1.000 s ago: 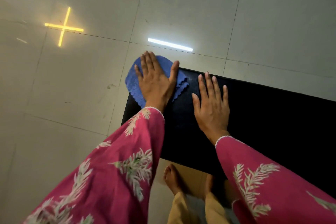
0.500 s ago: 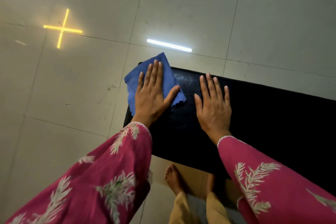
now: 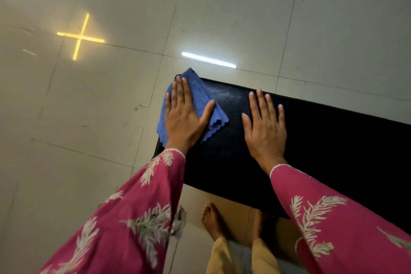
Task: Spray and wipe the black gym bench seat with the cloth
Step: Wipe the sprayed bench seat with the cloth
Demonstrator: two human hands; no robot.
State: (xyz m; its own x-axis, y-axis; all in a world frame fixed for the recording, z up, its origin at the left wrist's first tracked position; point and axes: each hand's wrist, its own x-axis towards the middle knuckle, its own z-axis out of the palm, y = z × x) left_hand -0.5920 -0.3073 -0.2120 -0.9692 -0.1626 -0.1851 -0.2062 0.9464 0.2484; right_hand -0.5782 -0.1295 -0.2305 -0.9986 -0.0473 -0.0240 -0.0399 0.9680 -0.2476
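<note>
A black gym bench seat point(image 3: 333, 144) runs from the middle of the view to the right edge. A folded blue cloth point(image 3: 200, 93) lies on its left end, partly hanging over the edge. My left hand point(image 3: 184, 115) presses flat on the cloth, fingers together and thumb spread. My right hand point(image 3: 264, 127) rests flat on the bare seat beside it, fingers apart, holding nothing. A wet sheen point(image 3: 229, 93) shows on the seat between the two hands near the far edge. No spray bottle is in view.
Pale glossy floor tiles point(image 3: 111, 118) surround the bench, with reflections of a yellow cross light point(image 3: 80, 36) and a white bar light point(image 3: 209, 60). My bare feet point(image 3: 213, 222) stand on the floor at the seat's near edge.
My left hand slid the cloth toward me and left along the seat's end, then back toward the far corner. My right hand stayed flat in place.
</note>
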